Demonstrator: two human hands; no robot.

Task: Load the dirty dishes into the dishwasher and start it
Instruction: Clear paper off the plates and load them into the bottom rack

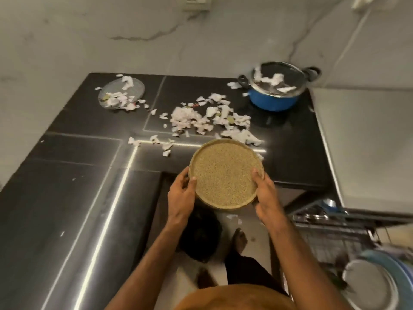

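I hold a round speckled tan plate with both hands, tilted toward me just past the counter's front edge. My left hand grips its left rim with the thumb over the edge. My right hand grips its right rim. A blue pot with black handles and white scraps inside stands at the back right of the black counter. A steel plate with scraps lies at the back left. The open dishwasher's wire rack is at the lower right, with a steel plate and a blue one in it.
White torn scraps are scattered over the middle of the counter. A dark round bin stands on the floor below the plate, beside my feet. A grey appliance top fills the right side. Marble wall behind.
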